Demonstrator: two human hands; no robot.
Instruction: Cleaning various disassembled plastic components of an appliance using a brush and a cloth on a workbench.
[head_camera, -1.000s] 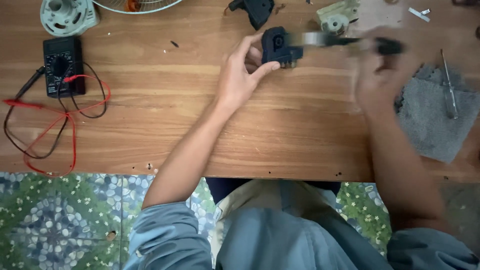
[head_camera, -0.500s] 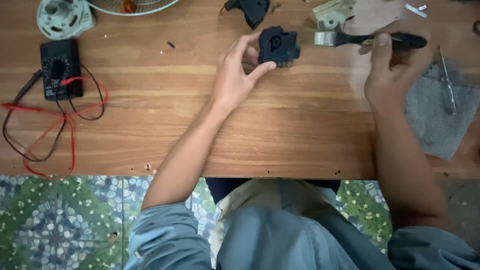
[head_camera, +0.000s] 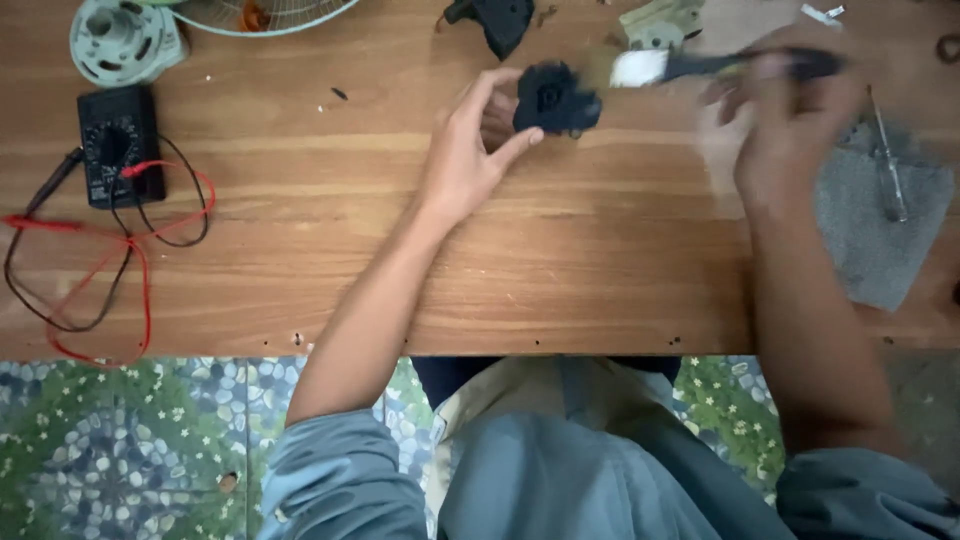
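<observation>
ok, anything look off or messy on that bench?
Mildly. Small dark specks lie loose on the wooden table, and the multimeter leads sprawl tangled toward the near edge. The left hand holds a black part; the right hand holds a brush, blurred. Nothing looks spilled or broken.

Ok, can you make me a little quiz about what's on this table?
1. True or false: the left hand holds the black plastic part.
2. What does the right hand hold: A) paintbrush, B) hammer, C) cup?
3. Which colours are the leads of the multimeter?

Key: 1 true. 2 A. 3 red and black.
</observation>
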